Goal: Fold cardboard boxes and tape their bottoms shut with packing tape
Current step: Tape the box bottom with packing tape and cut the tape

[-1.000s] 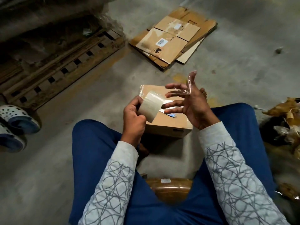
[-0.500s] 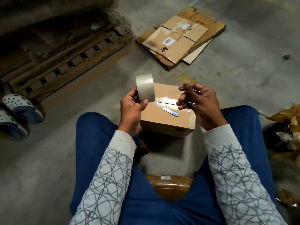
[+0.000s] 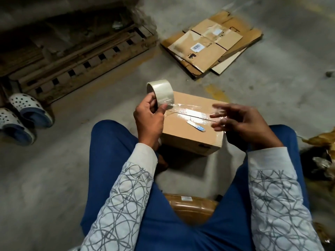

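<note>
Concrete floor [image 3: 272, 109], grey and stained, with a worn yellow mark just beyond the box. Dim room. Far left: wooden pallet [image 3: 81, 60] loaded with flat cardboard sheets. To its right, flat on the floor: pile of flattened cardboard boxes [image 3: 208, 49], barcode label on the top one. Left edge: pair of white perforated clogs [image 3: 27, 113] beside the pallet. Right edge: crumpled brown wrapping [image 3: 319, 142]. Low in view, between blue-trousered legs: brown wrapped bundle [image 3: 192, 205].

On the floor between the knees: folded cardboard box [image 3: 190, 140], closed side up, clear packing tape [image 3: 190, 112] shining along its centre seam. Beside the seam, on the box top: small white-and-blue scrap [image 3: 196, 126]. Left corner and right edge of the box partly covered by the hands.

Left hand [image 3: 148, 116] at the box's left corner, fingers curled round the roll of clear tape [image 3: 161, 91], thumb against the band, tape stretched from roll to box top. Right hand [image 3: 241, 122] over the box's right edge, blurred, fingers spread and loose, gripping nothing; contact with the tape impossible to tell.
</note>
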Demonstrator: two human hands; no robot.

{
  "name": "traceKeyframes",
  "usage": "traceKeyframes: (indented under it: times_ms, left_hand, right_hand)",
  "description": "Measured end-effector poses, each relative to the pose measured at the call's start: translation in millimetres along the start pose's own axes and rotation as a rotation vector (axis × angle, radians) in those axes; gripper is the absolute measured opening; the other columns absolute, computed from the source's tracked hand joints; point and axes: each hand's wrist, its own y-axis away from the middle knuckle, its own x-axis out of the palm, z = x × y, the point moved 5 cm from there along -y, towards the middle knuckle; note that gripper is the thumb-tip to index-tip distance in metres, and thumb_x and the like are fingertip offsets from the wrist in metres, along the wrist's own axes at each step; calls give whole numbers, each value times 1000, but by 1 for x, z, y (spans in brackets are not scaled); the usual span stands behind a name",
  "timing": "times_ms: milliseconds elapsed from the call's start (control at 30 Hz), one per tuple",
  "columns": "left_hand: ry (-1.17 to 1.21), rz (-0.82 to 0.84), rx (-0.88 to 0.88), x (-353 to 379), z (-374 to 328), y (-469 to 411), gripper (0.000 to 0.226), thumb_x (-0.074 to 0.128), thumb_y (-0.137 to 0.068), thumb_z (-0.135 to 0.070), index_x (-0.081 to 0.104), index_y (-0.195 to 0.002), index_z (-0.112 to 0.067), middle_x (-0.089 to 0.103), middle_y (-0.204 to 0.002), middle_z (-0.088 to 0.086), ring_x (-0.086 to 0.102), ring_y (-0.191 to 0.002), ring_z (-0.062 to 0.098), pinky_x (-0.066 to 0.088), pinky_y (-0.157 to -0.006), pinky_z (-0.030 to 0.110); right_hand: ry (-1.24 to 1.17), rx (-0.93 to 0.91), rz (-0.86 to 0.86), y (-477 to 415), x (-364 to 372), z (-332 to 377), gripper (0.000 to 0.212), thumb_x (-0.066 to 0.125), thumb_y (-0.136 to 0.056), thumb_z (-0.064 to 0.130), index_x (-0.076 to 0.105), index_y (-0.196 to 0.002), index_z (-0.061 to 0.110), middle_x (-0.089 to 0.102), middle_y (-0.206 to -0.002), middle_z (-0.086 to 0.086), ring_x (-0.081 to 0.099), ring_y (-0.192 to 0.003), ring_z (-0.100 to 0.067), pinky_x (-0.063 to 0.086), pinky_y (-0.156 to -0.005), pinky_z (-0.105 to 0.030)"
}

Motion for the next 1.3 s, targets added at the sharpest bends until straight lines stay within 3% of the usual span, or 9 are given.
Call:
traceKeyframes:
  times_ms: [67, 133, 233, 333, 567, 733, 933, 1167, 1300]
  left_hand:
    - [31, -16, 0, -7, -1, -3, 38, 70, -88, 2, 66, -124, -6, 74, -114, 5, 71, -106, 15, 57, -96, 44]
    - [34, -1, 30, -11, -4, -4, 36, 70, -88, 0, 66, -122, -13, 74, -114, 4, 71, -106, 15, 57, -96, 46]
    - [-10, 62, 90, -6, -10, 2, 36, 74, -88, -7, 67, -122, -13, 74, -115, 4, 71, -106, 13, 58, -94, 43]
    - [24, 165, 99, 5, -14, 13, 35, 76, -87, -6, 69, -121, -9, 74, -112, 6, 72, -105, 17, 59, -92, 40]
    - [73, 212, 65, 2, -13, 17, 33, 70, -90, -2, 67, -122, 2, 73, -112, 13, 72, -104, 19, 59, -91, 33]
    - [112, 213, 82, 10, -20, 25, 35, 69, -91, -2, 65, -125, -2, 73, -116, 13, 72, -106, 20, 59, -92, 37]
    - [353, 71, -36, 19, -17, 31, 36, 69, -87, 4, 65, -123, -2, 73, -111, 14, 73, -100, 19, 57, -83, 25]
    - [632, 18, -202, 29, -9, 38, 57, 80, -74, -13, 63, -124, 10, 69, -119, 26, 66, -114, 41, 50, -103, 53]
    - [524, -26, -158, 30, -16, 42, 45, 76, -79, -4, 65, -121, 8, 72, -114, 20, 71, -107, 31, 57, -94, 40]
  right_hand:
    - [575, 74, -257, -2, -22, -13, 48, 66, -85, -9, 63, -129, 9, 74, -101, -11, 70, -93, -33, 57, -86, -42]
    - [619, -51, -519, 8, -28, 8, 45, 73, -88, 10, 63, -131, 15, 74, -107, -7, 70, -97, -21, 56, -91, -35]
    - [387, -536, -384, 18, 20, 68, 59, 81, -84, 33, 60, -137, 20, 66, -123, -1, 64, -111, -10, 52, -94, -23]
    - [558, -782, -183, 11, 79, 91, 73, 85, -75, 45, 61, -137, 14, 61, -134, -5, 57, -123, -20, 47, -104, -29]
    - [227, -671, 9, 9, 84, 71, 47, 46, -102, 39, 63, -133, 8, 68, -128, -9, 56, -131, -21, 47, -108, -44]
    - [478, -850, -275, 11, 78, 80, 39, 83, -83, 22, 74, -116, 4, 66, -118, -15, 65, -108, -20, 56, -91, -31]
    - [467, -955, -584, 18, 74, 73, 10, 76, -87, 0, 79, -96, 2, 75, -107, -11, 72, -99, -22, 58, -85, -36]
    - [382, -887, -674, 17, 76, 79, 16, 67, -79, -16, 73, -85, -3, 71, -98, -13, 66, -94, -14, 50, -87, -16]
    - [413, -870, -636, 13, 72, 81, 18, 60, -80, -15, 71, -84, -1, 70, -96, -13, 64, -93, -12, 50, -85, -16]
